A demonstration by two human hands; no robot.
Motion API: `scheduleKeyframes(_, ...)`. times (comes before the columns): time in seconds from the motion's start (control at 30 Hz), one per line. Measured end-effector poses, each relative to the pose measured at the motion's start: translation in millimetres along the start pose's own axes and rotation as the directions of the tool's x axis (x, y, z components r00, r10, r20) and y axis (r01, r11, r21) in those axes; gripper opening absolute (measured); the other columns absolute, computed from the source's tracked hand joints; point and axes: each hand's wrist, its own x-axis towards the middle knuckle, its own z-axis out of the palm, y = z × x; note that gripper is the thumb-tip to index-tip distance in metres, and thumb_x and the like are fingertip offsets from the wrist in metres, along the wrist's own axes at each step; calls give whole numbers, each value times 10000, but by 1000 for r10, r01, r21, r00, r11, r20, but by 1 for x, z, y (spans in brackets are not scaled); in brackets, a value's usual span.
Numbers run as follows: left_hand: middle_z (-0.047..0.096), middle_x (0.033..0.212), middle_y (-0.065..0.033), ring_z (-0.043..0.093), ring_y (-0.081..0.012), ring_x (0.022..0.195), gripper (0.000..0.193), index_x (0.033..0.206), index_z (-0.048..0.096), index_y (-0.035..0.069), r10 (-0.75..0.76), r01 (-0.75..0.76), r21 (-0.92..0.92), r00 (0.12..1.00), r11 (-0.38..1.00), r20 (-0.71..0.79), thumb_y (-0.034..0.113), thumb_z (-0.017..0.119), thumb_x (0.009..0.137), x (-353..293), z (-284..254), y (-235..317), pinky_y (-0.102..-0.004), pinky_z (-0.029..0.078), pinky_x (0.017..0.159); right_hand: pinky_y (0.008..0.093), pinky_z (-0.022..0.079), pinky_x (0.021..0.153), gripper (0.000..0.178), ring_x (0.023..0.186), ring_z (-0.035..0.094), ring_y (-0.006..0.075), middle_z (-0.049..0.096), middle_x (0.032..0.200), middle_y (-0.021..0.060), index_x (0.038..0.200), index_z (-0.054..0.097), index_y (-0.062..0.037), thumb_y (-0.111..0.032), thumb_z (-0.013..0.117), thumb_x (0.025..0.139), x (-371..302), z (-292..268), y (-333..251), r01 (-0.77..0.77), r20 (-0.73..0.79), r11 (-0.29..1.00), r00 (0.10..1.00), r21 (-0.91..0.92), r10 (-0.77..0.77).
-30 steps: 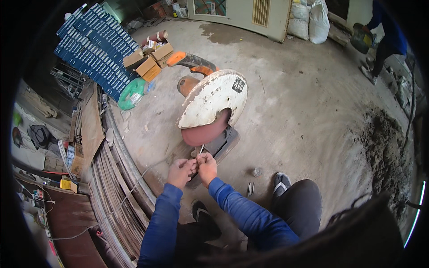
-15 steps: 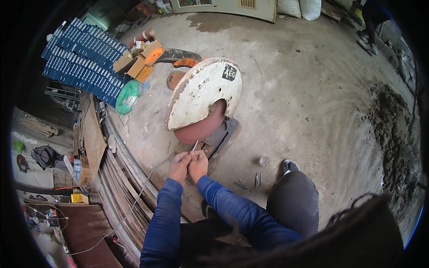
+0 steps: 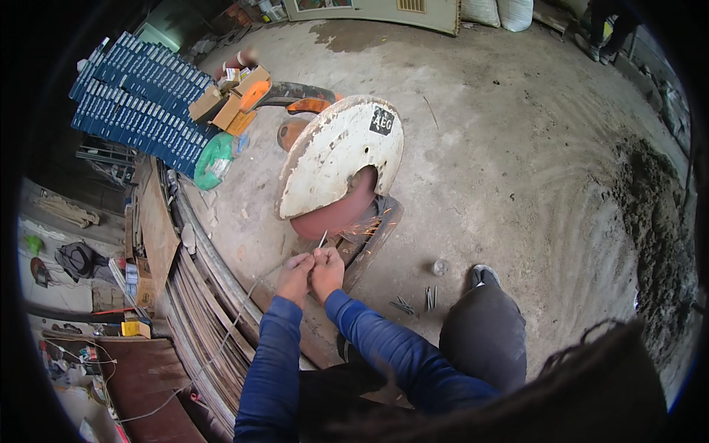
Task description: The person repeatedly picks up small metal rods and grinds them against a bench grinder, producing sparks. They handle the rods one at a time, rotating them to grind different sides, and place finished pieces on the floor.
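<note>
My left hand point(image 3: 295, 279) and my right hand point(image 3: 326, 273) are side by side, both closed around a thin metal rod point(image 3: 323, 238). Its tip points up at the lower edge of a reddish-brown abrasive disc point(image 3: 336, 215) on a cut-off saw, seemingly touching it. A worn white guard point(image 3: 340, 155) covers the upper disc, and the saw's orange and black body point(image 3: 299, 96) lies behind. Orange sparks point(image 3: 369, 227) spray to the right over the saw's base point(image 3: 373, 244). My fingers hide the rod's lower end.
Small metal rods lie in two groups point(image 3: 430, 298) point(image 3: 402, 304) by my right knee, beside a small clear cup point(image 3: 440, 267). Long pipes and bars point(image 3: 210, 310) run along my left. Blue boxes point(image 3: 144, 100) are stacked at the far left. Another person point(image 3: 602, 33) stands far right.
Sparks now fly from the disc where none showed before. My hands keep nearly the same place, still holding the rod. The person at the far right has shifted.
</note>
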Motion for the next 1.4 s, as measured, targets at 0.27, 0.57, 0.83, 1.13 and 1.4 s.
scheduleKeyframes(0.27, 555, 933, 12, 518, -108, 834, 330, 1242, 569, 53, -9, 9, -12, 1000, 1000, -14, 213, 611, 957, -19, 7, 15, -312, 489, 750, 277, 450, 595, 127, 664, 514, 90, 593, 756, 25, 907, 593, -32, -125, 561, 988, -1, 3, -5, -40, 26, 998, 999, 47, 38)
scheduleKeyframes(0.57, 560, 928, 26, 519, -90, 831, 321, 1229, 585, 61, 5, -5, -12, 1000, 1000, 2, 214, 617, 948, -15, -2, 8, -317, 484, 753, 248, 428, 454, 126, 519, 492, 72, 556, 694, 12, 909, 547, -52, -126, 530, 1010, -1, 4, -4, -78, 94, 986, 994, 149, 65)
scheduleKeyframes(0.83, 581, 948, 18, 538, -99, 852, 328, 1243, 582, 60, -4, 4, -8, 1000, 1000, -11, 205, 615, 951, -13, -2, 7, -327, 487, 761, 248, 415, 443, 130, 497, 484, 78, 547, 670, 11, 901, 541, -53, -123, 529, 1010, 0, 3, -6, -84, 116, 985, 991, 149, 67)
scheduleKeyframes(1.13, 587, 953, 25, 548, -96, 858, 326, 1237, 588, 69, -3, 3, -24, 1000, 1000, 13, 225, 623, 952, -10, -4, 5, -320, 484, 759, 251, 417, 453, 122, 512, 484, 73, 536, 669, 1, 901, 544, -56, -118, 532, 1005, 1, 2, -4, -82, 122, 985, 991, 154, 64)
scheduleKeyframes(1.4, 575, 848, 20, 535, -86, 714, 327, 1248, 573, 14, 9, -10, -56, 1000, 998, -11, 151, 606, 953, -11, -1, 7, -280, 504, 641, 249, 429, 460, 117, 519, 491, 73, 540, 680, -1, 914, 553, -51, -123, 539, 1004, 0, 0, -9, -157, 145, 975, 980, 155, 134)
